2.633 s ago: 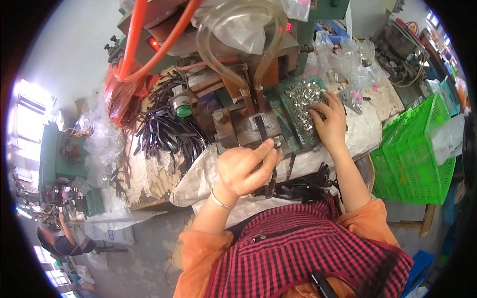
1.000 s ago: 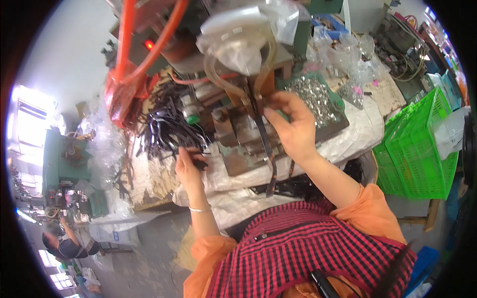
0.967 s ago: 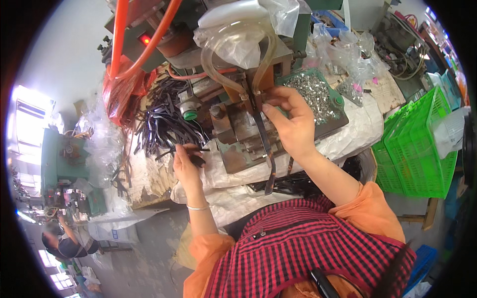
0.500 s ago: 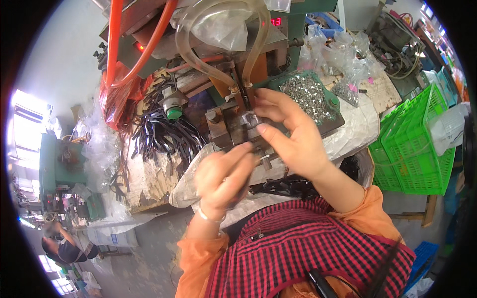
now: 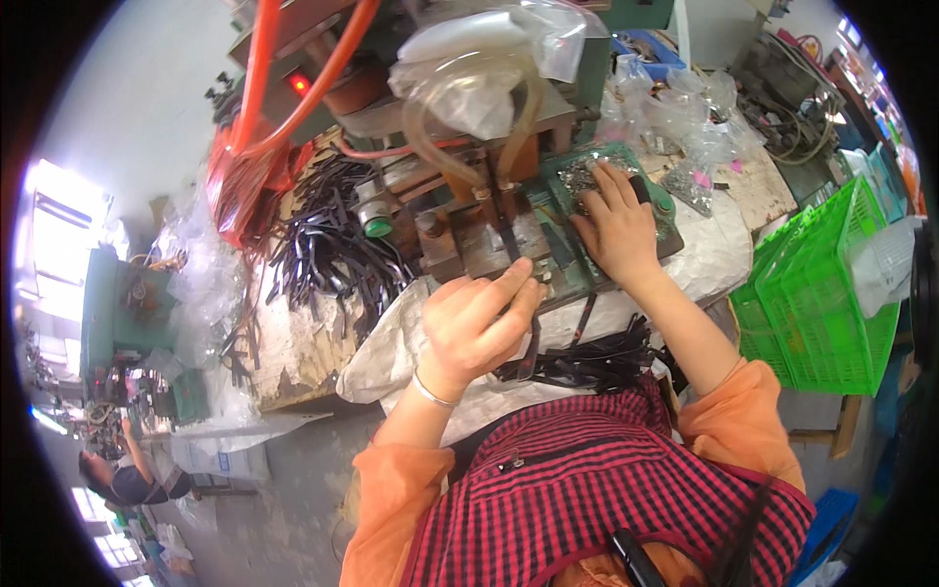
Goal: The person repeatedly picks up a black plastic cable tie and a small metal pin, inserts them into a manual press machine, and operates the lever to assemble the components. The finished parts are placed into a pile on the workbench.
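Observation:
My left hand (image 5: 479,318) is closed in a pinch at the front of the machine's metal die block (image 5: 479,245). A thin black strip (image 5: 534,344) runs through its fingertips, one end hanging below them and the other reaching toward the die. Over the green tray (image 5: 668,235), my right hand (image 5: 621,230) lies with its fingers stretched out and apart. Its fingertips touch or hover over small silvery metal pieces (image 5: 579,174); whether it has picked any up cannot be seen. A dark band shows by one of its fingers.
Bundles of black strips (image 5: 337,249) lie left of the machine, with more strips (image 5: 597,364) in front of me. A green-topped button (image 5: 376,225) sits beside the die. Orange hoses (image 5: 256,78) hang above. On the right stand plastic bags (image 5: 685,108) and a green crate (image 5: 817,293).
My right hand has left the die and moved right to the tray of metal pieces. My left hand has shifted slightly right and up, and the black strip now shows in it.

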`<state>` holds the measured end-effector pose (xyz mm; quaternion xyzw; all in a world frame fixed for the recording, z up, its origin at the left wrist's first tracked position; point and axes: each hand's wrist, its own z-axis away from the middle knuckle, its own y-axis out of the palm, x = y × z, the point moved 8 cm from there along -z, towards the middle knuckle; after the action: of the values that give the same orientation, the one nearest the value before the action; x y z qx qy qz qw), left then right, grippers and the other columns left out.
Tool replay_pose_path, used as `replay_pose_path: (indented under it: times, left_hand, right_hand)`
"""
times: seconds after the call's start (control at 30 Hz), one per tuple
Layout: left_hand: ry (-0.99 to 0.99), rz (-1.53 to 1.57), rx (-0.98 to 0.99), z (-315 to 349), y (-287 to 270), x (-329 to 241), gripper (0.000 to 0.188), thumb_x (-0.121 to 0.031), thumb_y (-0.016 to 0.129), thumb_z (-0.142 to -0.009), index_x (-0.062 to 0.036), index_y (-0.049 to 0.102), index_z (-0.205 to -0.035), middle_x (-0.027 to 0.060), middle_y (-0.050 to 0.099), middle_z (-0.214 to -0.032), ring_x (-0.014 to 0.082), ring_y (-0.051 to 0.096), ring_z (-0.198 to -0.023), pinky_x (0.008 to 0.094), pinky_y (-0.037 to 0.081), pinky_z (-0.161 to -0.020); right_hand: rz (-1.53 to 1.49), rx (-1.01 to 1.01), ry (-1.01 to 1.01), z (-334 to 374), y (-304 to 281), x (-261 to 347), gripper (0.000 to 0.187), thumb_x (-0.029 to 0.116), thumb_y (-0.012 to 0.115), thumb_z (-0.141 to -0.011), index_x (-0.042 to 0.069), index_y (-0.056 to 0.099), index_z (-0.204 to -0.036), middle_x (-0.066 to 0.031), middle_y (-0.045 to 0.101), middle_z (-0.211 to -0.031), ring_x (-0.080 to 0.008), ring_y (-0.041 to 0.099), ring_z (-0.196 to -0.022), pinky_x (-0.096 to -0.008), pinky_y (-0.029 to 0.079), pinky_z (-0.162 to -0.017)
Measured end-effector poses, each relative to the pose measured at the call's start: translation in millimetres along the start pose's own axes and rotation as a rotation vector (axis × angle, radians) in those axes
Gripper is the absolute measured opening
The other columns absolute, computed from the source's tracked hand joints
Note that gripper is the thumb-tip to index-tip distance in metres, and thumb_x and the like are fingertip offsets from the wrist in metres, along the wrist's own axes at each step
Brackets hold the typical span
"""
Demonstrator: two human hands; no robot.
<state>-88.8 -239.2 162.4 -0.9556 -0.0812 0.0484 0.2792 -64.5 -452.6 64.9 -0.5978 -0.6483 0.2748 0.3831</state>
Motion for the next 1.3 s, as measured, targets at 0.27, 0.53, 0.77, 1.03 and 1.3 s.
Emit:
replay_pose_path:
  times: [0.27,0.53,0.77,1.03,1.3]
  left_hand:
    - [-0.355,-0.151,-0.006,66,-60,-26,0.024,0.000,0.079,-0.080,-0.0090,0.078,-0.102,0.0113,0.079,-0.100,0.0151,0.066,-0.066,0.0284,0.051,-0.056]
    - [-0.759,-0.614,-0.090,85,-154,96,0.012,-0.012,0.079,-0.087,-0.0071,0.079,-0.098,0.0093,0.071,-0.102,0.0268,0.063,-0.101,0.0367,0.049,-0.090]
    - [-1.150,-0.917,0.266,208,-54,171,0.029,-0.034,0.079,-0.084,-0.0060,0.078,-0.094,0.0121,0.067,-0.101,0.0339,0.061,-0.105,0.0443,0.048,-0.093]
    - [-1.247,0.131,-0.620,189,-143,256,0.027,-0.013,0.067,-0.099,-0.0004,0.064,-0.123,0.0153,0.075,-0.082,0.0110,0.065,-0.060,0.0193,0.045,-0.051]
    - [-1.323,0.408,-0.395,184,-51,185,0.048,-0.043,0.046,-0.110,0.0001,0.065,-0.118,0.0169,0.075,-0.111,0.0175,0.071,-0.085,0.0231,0.050,-0.062]
  right_hand:
    - [-0.050,-0.112,0.132,3,-6,-29,0.015,0.012,0.077,-0.081,0.004,0.072,-0.093,-0.0134,0.071,-0.118,-0.0347,0.064,-0.116,-0.0457,0.051,-0.094]
    - [-0.232,-0.201,0.242,-8,-17,-23,0.009,0.011,0.071,-0.089,0.006,0.074,-0.097,-0.0126,0.073,-0.091,-0.0322,0.069,-0.087,-0.0406,0.054,-0.078]
    - [-0.415,-0.246,0.465,17,-12,-54,0.017,0.014,0.073,-0.087,0.004,0.071,-0.101,-0.0124,0.072,-0.088,-0.0256,0.069,-0.080,-0.0355,0.053,-0.076]
    - [-0.944,-0.270,0.703,62,-29,-82,0.013,0.005,0.068,-0.097,0.001,0.072,-0.109,-0.0016,0.072,-0.100,-0.0109,0.066,-0.091,-0.0251,0.051,-0.086]
    - [-1.073,-0.089,0.294,-31,-42,49,0.018,0.001,0.067,-0.094,-0.002,0.068,-0.111,-0.0116,0.074,-0.100,-0.0172,0.071,-0.093,-0.0285,0.054,-0.086]
